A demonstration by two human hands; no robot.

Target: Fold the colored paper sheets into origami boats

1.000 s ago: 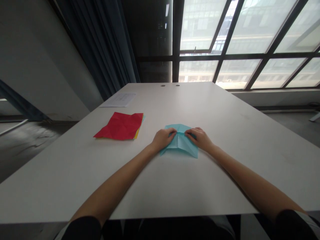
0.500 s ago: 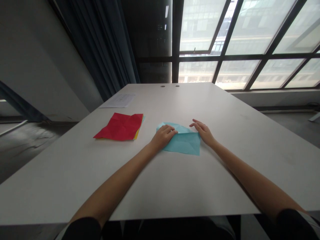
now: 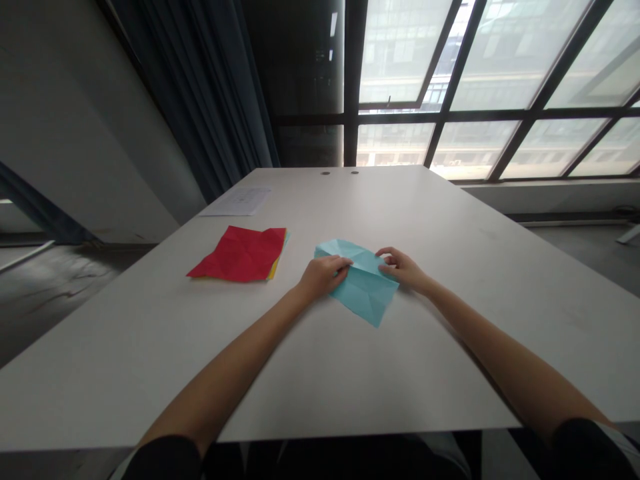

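A creased sheet of light blue paper [image 3: 367,293] lies between my hands, turned at an angle, with a fold line across its middle and one corner pointing towards me. At its left side my left hand [image 3: 325,275] is closed on the paper, fingers over the top near the crease. My right hand [image 3: 403,268] is at the right edge, its fingers curled and its thumb against the sheet; the exact contact of the fingertips is partly hidden.
Left of my hands lies a stack of creased paper, a red sheet [image 3: 245,255] on top with yellow and light blue edges showing beneath. A printed white sheet [image 3: 237,201] is farther back on the white table [image 3: 320,373]. Windows and a dark curtain stand beyond.
The light blue paper has turned, its near right corner swinging towards me and leftward. My right hand's fingers have come from outstretched to curled at the paper's edge. My left hand shifted slightly.
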